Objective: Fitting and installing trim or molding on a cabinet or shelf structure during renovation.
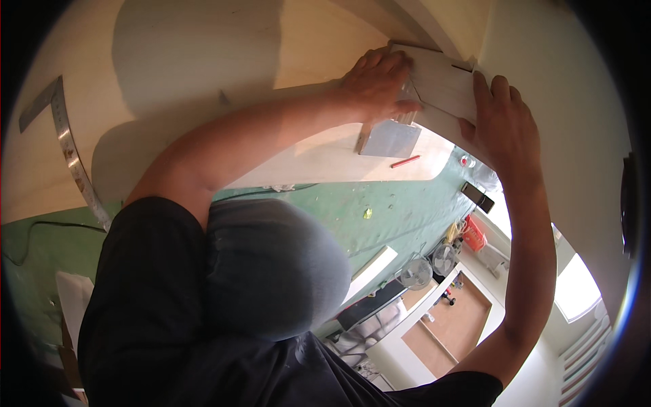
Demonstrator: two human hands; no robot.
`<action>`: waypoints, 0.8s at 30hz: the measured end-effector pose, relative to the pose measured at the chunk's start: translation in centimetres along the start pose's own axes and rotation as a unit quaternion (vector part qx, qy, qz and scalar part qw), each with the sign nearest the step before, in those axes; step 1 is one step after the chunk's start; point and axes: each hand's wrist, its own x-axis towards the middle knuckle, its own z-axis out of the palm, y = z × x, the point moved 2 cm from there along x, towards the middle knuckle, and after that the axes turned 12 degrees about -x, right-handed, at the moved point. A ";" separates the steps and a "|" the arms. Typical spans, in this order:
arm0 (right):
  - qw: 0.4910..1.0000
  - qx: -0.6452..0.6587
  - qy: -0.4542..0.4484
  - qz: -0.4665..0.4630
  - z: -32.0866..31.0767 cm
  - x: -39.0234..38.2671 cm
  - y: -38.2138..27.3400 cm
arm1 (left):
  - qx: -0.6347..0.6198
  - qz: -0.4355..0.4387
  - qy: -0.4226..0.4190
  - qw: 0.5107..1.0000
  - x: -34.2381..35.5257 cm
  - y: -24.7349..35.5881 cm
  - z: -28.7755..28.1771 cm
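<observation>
My left hand (378, 83) has its fingers curled over the left end of a pale board (442, 83) near the corner beside a light wall. My right hand (502, 119) grips the board's right end, fingertips at its edge. Just below my left hand, a grey metal plate (390, 141) lies on a light wooden worktop (305, 159), with a red pencil (405, 161) to its lower right. A steel square (68, 146) rests on the worktop at the left.
The green floor (380, 210) below holds a cable (47, 224), a dark rectangular object (478, 197), fans (415, 273), a red bag (475, 233) and a white strip (366, 275). A framed white unit (383, 363) stands lower right; a light wall (576, 122) borders the right.
</observation>
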 end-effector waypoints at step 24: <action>0.873 0.421 -0.198 0.148 -1.7 1.3 3.4 | -0.427 -0.331 -0.098 0.836 1.1 -1.5 -3.7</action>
